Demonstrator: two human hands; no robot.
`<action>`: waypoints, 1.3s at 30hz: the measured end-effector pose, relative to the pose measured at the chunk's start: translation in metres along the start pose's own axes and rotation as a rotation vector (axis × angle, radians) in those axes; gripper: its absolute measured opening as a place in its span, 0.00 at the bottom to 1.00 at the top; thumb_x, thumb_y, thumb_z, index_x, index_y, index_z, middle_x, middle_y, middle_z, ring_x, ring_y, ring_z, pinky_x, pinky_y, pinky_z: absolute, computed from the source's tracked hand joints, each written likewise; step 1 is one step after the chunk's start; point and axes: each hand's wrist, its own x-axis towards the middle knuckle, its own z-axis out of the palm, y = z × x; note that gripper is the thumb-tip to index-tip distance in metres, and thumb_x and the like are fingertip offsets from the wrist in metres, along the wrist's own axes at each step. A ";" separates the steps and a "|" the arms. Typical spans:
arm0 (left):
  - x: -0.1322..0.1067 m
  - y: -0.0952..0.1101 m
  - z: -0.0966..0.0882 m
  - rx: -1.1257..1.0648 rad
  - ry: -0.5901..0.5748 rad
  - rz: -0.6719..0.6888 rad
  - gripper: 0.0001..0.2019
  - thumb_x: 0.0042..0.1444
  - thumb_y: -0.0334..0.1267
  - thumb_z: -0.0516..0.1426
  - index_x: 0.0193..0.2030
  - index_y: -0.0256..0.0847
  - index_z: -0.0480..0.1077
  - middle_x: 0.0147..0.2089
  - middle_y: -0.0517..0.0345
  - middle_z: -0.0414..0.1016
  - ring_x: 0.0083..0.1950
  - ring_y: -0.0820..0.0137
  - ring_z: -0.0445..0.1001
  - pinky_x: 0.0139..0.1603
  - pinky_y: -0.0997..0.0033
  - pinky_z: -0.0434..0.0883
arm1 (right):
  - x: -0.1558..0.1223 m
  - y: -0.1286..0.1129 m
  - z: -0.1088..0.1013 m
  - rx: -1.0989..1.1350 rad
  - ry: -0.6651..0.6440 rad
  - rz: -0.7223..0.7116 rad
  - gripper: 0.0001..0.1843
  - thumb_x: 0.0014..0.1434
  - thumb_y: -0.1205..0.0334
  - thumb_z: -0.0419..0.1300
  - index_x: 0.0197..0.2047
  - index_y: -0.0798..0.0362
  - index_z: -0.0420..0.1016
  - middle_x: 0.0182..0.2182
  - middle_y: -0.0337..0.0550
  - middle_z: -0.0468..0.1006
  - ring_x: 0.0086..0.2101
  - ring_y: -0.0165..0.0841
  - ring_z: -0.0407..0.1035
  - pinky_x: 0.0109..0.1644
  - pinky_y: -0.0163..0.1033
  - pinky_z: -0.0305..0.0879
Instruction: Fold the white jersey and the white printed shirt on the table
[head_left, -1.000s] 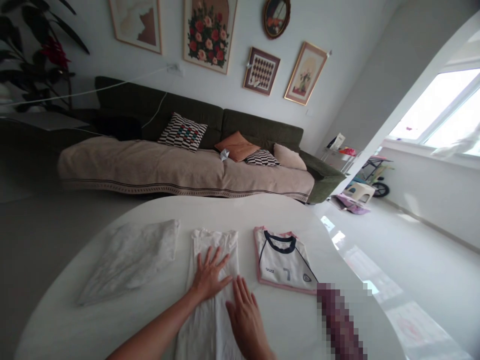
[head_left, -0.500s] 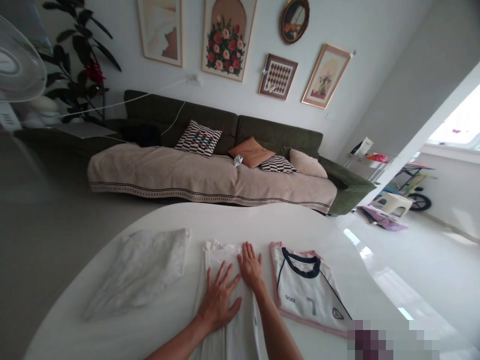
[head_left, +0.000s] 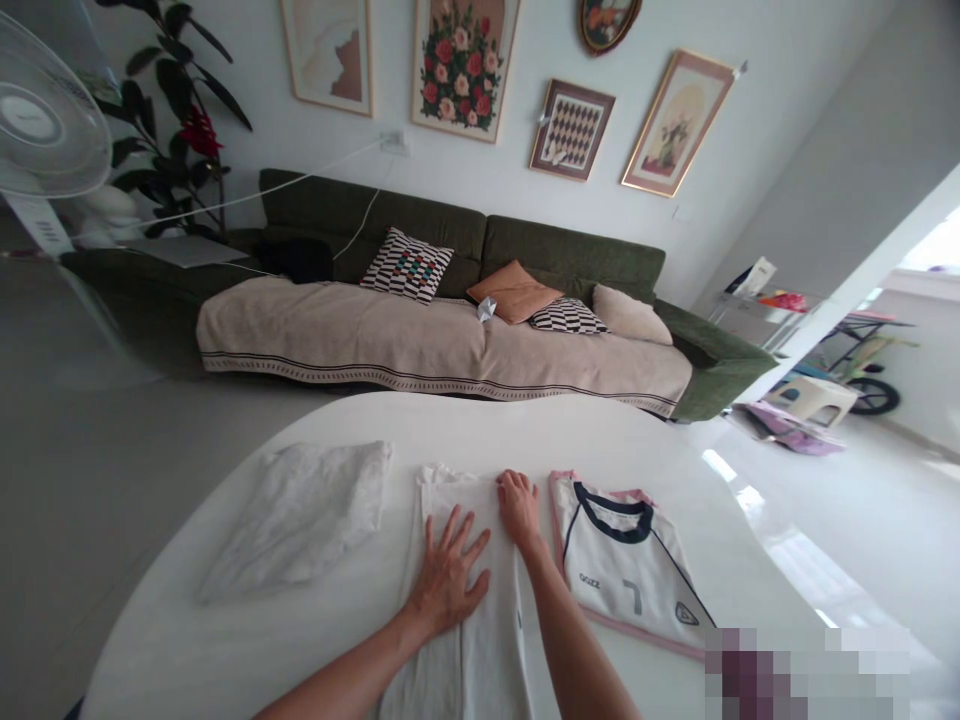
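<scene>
White trousers, folded into a long narrow strip with a gathered waist edge at the far end, lie on the white table. My left hand rests flat on them with fingers spread. At their far right corner, my right hand has its fingers bent in and gripping the edge; the fingertips are partly hidden. To the right lies a folded white jersey with a navy collar and a number 7, on top of pink cloth. A crumpled whitish garment is spread to the left.
Beyond the table stands a green sofa with a beige cover and several cushions. A fan is at the left. A white stool and a wheeled item stand far right. The lower right corner is pixelated.
My right hand has gone from lying flat with straight fingers to bent fingers at the trousers' corner. My left hand stays flat. The whole view has shifted slightly.
</scene>
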 end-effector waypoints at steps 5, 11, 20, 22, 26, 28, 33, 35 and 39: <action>0.000 0.000 0.000 0.001 0.015 -0.005 0.25 0.59 0.45 0.48 0.64 0.51 0.53 0.68 0.50 0.52 0.69 0.51 0.41 0.60 0.33 0.42 | 0.011 -0.001 -0.007 -0.041 0.024 -0.010 0.12 0.63 0.65 0.45 0.42 0.50 0.69 0.46 0.46 0.72 0.48 0.38 0.61 0.50 0.44 0.51; 0.001 0.000 -0.004 -0.038 -0.011 0.002 0.26 0.61 0.48 0.45 0.65 0.50 0.51 0.68 0.49 0.51 0.69 0.50 0.41 0.61 0.32 0.42 | 0.017 0.007 -0.010 -0.062 0.050 0.050 0.11 0.63 0.68 0.46 0.43 0.52 0.68 0.43 0.48 0.73 0.46 0.39 0.62 0.46 0.43 0.53; 0.004 0.002 -0.001 -0.045 -0.083 -0.063 0.26 0.59 0.42 0.48 0.65 0.53 0.51 0.68 0.52 0.50 0.69 0.53 0.43 0.61 0.36 0.45 | -0.005 -0.003 -0.023 0.033 0.093 0.073 0.15 0.62 0.69 0.47 0.50 0.52 0.65 0.48 0.48 0.71 0.49 0.37 0.62 0.49 0.41 0.54; 0.004 0.002 -0.002 -0.043 -0.081 -0.069 0.25 0.58 0.41 0.49 0.64 0.53 0.53 0.68 0.52 0.51 0.68 0.53 0.44 0.61 0.36 0.45 | -0.032 -0.004 -0.030 0.066 0.102 0.094 0.14 0.62 0.68 0.47 0.51 0.52 0.64 0.48 0.47 0.71 0.48 0.35 0.63 0.49 0.37 0.55; 0.003 0.003 -0.003 -0.070 -0.060 -0.061 0.25 0.59 0.42 0.49 0.63 0.51 0.55 0.67 0.51 0.54 0.68 0.53 0.45 0.62 0.37 0.44 | -0.115 -0.002 -0.040 0.106 0.051 0.185 0.08 0.62 0.66 0.47 0.36 0.53 0.67 0.33 0.42 0.75 0.36 0.32 0.70 0.39 0.33 0.59; 0.003 0.002 -0.002 -0.088 -0.054 -0.059 0.24 0.58 0.43 0.49 0.63 0.50 0.56 0.67 0.50 0.54 0.68 0.53 0.46 0.62 0.36 0.44 | -0.157 -0.003 -0.042 0.114 0.015 0.235 0.08 0.62 0.64 0.48 0.33 0.53 0.66 0.26 0.39 0.75 0.30 0.31 0.71 0.33 0.32 0.59; 0.009 0.006 -0.010 -0.129 -0.015 -0.072 0.22 0.58 0.38 0.50 0.60 0.46 0.61 0.64 0.46 0.58 0.67 0.52 0.50 0.61 0.33 0.43 | -0.221 -0.014 -0.048 0.100 -0.055 0.298 0.06 0.60 0.63 0.52 0.31 0.52 0.65 0.24 0.38 0.76 0.28 0.32 0.72 0.30 0.33 0.57; 0.005 0.015 -0.021 -0.142 0.023 -0.074 0.22 0.59 0.36 0.48 0.60 0.43 0.61 0.64 0.44 0.57 0.67 0.52 0.50 0.60 0.32 0.43 | -0.231 -0.019 -0.050 0.084 -0.065 0.307 0.07 0.60 0.65 0.51 0.30 0.51 0.65 0.26 0.39 0.77 0.30 0.34 0.73 0.30 0.34 0.56; -0.052 0.038 -0.054 -0.189 0.069 -0.005 0.19 0.61 0.36 0.46 0.57 0.42 0.64 0.60 0.47 0.64 0.62 0.63 0.61 0.61 0.54 0.60 | -0.244 -0.026 -0.053 0.064 -0.080 0.297 0.08 0.62 0.63 0.49 0.30 0.51 0.64 0.28 0.40 0.77 0.31 0.35 0.73 0.31 0.35 0.57</action>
